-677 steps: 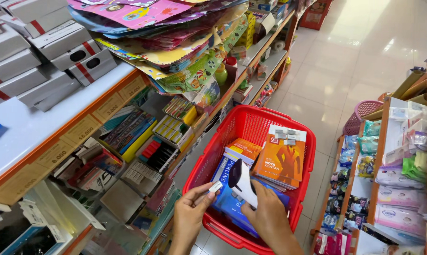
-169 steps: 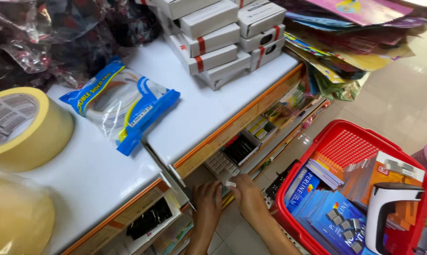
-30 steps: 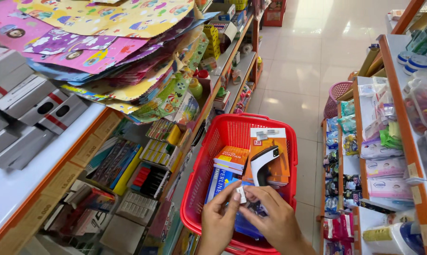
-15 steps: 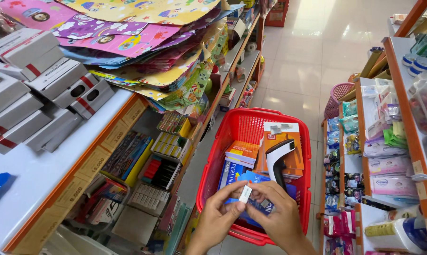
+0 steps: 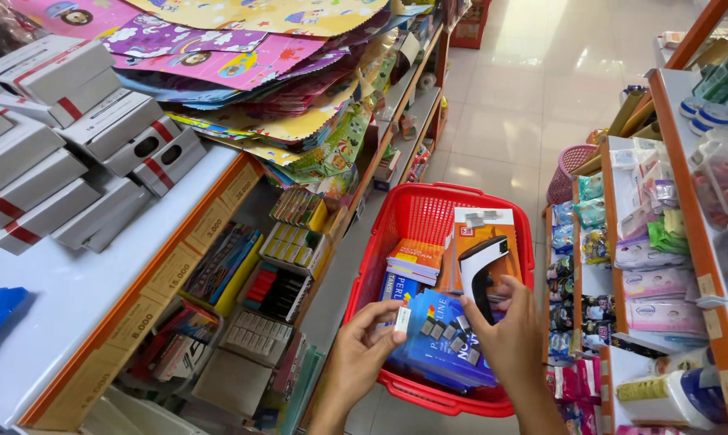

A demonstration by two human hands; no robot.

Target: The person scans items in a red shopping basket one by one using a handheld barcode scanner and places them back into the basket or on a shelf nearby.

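Looking down a shop aisle with a pale tiled floor [image 5: 533, 89] running far ahead. Far left: white counter [image 5: 66, 306] with an orange front edge, carrying stacked grey-white boxes [image 5: 66, 145] with red bands. Above and right of them, a fanned pile of bright printed sheets [image 5: 251, 72], pink, purple, yellow. Below the counter edge, shelf bins of stationery packs [image 5: 259, 290], pens and small boxes.

Centre: red plastic basket [image 5: 428, 217] on the floor between the shelf rows, mesh walls, holding blue packs [image 5: 444, 346], an orange booklet [image 5: 416, 258] and an orange carded pack [image 5: 485, 242] with a black-and-white tool on it.

Left hand [image 5: 360, 354] at the near rim of the basket, thumb and fingers pinching a small white eraser-like block [image 5: 403, 319], upright, just above the blue packs. Right hand [image 5: 513, 334] just right of it, over the basket, fingers curled at the lower end of the carded pack, touching it; firm grasp or not, cannot tell.

Right: orange-edged shelves [image 5: 614, 234] with small pastel packets, a pink basket [image 5: 569, 165] behind on the floor, tape rolls [image 5: 714, 113] top right.
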